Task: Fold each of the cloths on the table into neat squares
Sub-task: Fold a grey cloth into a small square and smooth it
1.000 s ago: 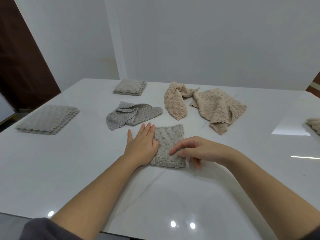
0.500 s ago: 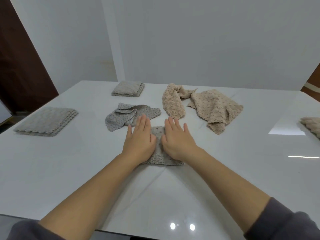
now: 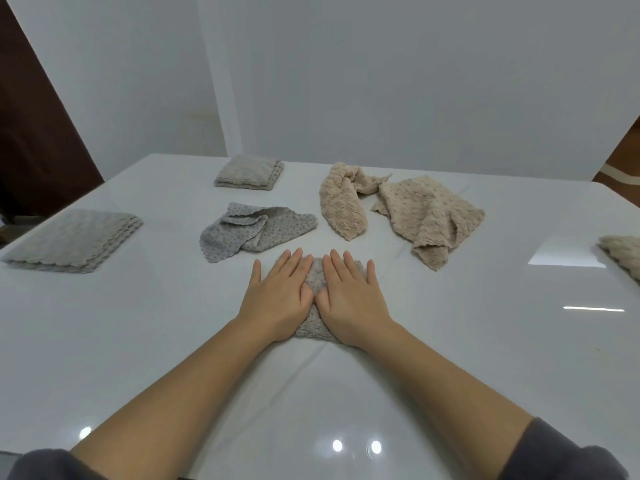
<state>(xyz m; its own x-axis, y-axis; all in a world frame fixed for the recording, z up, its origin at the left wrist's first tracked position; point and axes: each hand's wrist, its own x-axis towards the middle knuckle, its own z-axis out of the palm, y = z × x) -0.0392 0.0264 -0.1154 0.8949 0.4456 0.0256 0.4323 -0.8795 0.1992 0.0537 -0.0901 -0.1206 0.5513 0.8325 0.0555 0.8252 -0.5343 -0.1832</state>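
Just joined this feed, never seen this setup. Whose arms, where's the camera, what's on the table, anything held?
No machine here: a person works bare-handed, and the one camera sits on their head, looking forward and down. The left hand and right hand lie flat, side by side, pressing a small folded grey cloth onto the white table; nothing is gripped. Beyond lie a crumpled grey cloth, a bunched beige cloth and a spread beige cloth, none folded yet. A large folded grey cloth rests at the left, a smaller folded cloth at the far side. A cut-off beige cloth shows at the right edge.
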